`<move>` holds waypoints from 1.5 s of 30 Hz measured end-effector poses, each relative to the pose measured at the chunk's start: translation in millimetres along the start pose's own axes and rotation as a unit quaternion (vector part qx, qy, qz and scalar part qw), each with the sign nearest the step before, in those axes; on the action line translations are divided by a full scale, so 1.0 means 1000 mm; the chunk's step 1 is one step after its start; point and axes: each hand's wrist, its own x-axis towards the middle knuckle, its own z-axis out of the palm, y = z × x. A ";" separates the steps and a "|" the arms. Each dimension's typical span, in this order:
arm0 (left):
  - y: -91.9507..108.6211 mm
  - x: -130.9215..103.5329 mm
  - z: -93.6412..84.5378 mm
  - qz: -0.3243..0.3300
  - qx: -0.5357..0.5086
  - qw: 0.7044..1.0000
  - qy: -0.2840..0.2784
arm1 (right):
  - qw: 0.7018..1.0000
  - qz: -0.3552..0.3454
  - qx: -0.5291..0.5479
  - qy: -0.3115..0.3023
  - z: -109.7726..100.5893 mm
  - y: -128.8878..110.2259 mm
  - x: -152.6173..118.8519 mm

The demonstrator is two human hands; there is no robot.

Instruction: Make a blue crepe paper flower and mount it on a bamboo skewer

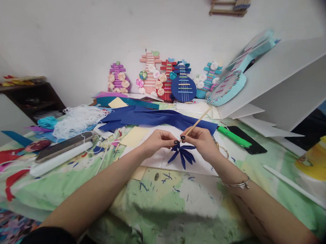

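Observation:
A dark blue flower-like piece (pixel 183 156) with several narrow petals hangs below my fingertips, above white paper. My left hand (pixel 162 139) pinches its top edge between thumb and finger. In my right hand (pixel 197 139) is a thin wooden stick (pixel 197 121), slanting up to the right, its lower end close to the blue piece. Both hands' fingertips nearly meet. Small dark blue scraps (pixel 166 179) lie on the green patterned cloth (pixel 202 209) just below the paper.
Dark blue sheets (pixel 152 116) lie behind my hands. Small decorated instruments (pixel 184 87) lean on the wall. White yarn (pixel 77 120) and a phone (pixel 63 145) are left; a green cutter (pixel 234 136), dark phone (pixel 248 140) and yellow-lidded container (pixel 319 157) are right.

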 end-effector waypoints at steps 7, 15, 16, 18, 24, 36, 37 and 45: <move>0.006 -0.002 0.000 -0.010 -0.017 0.999 -0.037 | 1.000 0.000 0.003 -0.004 -0.001 0.002 0.000; 0.007 -0.002 -0.001 -0.025 -0.034 0.999 -0.031 | 1.000 0.005 0.015 -0.001 -0.002 0.001 -0.001; 0.008 -0.002 -0.001 -0.026 -0.036 0.999 -0.029 | 1.000 0.005 0.014 0.000 -0.002 0.001 -0.001; 0.008 -0.002 -0.001 -0.023 -0.034 0.999 -0.027 | 1.000 0.004 0.011 -0.002 -0.002 0.001 0.000; 0.007 -0.002 0.000 -0.010 -0.024 0.999 -0.027 | 1.000 0.005 0.002 0.001 -0.002 0.003 0.000; 0.010 -0.004 0.005 -0.005 -0.001 0.999 -0.044 | 1.000 0.005 0.015 -0.004 -0.003 0.004 0.001; 0.010 -0.004 0.005 -0.009 -0.006 0.999 -0.048 | 1.000 0.004 0.018 -0.003 -0.003 0.005 0.001; 0.009 -0.003 0.005 -0.013 -0.004 0.999 -0.033 | 1.000 0.004 0.020 -0.005 -0.003 0.004 0.001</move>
